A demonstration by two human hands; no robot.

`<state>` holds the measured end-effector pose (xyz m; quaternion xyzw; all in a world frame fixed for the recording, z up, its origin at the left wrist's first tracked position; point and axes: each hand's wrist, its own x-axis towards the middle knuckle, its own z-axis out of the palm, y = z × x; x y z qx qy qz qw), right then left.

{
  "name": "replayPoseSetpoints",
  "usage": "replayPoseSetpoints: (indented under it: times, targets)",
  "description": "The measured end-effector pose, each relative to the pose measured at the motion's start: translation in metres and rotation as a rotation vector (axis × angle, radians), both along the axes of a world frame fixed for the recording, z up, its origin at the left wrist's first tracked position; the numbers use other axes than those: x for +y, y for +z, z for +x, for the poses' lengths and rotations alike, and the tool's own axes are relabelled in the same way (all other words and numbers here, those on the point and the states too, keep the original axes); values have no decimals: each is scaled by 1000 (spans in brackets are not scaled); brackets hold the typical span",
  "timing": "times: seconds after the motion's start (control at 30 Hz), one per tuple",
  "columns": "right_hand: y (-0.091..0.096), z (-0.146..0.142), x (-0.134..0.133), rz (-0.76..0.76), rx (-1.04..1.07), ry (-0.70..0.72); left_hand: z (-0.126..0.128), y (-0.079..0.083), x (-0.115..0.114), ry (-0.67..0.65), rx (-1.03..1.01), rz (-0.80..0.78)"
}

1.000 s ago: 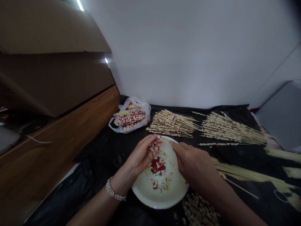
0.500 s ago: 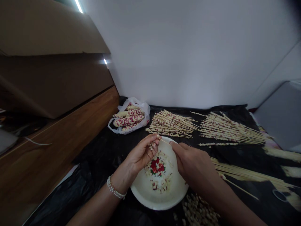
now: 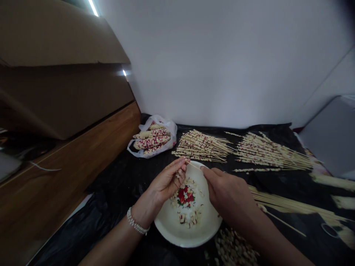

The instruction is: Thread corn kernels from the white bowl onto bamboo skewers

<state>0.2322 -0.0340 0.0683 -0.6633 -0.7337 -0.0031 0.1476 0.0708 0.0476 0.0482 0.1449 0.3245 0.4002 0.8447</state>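
My left hand (image 3: 166,183) hovers over the far left rim of a white plate (image 3: 177,231), thumb and forefinger pinched on a corn kernel at the tip of a thin wooden skewer (image 3: 193,165). A few more kernels rest in its curled fingers. My right hand (image 3: 226,190) is closed on the same skewer, whose long end trails behind my wrist to the right. The plate has a red flower pattern and holds loose pale kernels (image 3: 191,218).
Two heaps of filled skewers (image 3: 203,146) (image 3: 267,151) lie at the back on the black sheet. A white plastic bag of red-and-white corn cobs (image 3: 152,140) sits back left. Bare skewers (image 3: 291,205) lie right, loose kernels (image 3: 235,249) near me. Wooden furniture runs along the left.
My left fingers have slid a little lower and closer along the skewer tip. The right hand and the plate have barely moved.
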Motion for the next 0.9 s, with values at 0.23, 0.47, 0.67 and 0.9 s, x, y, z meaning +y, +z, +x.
replayPoseSetpoints:
  times: [0.23, 0.47, 0.67, 0.9]
  targets:
    - [-6, -1, 0, 2, -2, -4, 2, -2, 0, 19, 51, 17]
    - [-9, -6, -2, -7, -39, -26, 8, -9, -2, 95, 222, 253]
    - [-10, -5, -2, 54, -45, -11, 5, -6, -1, -3, 127, 112]
    - [-11, -5, -2, 108, -80, -7, 2, -5, 0, -81, 35, 31]
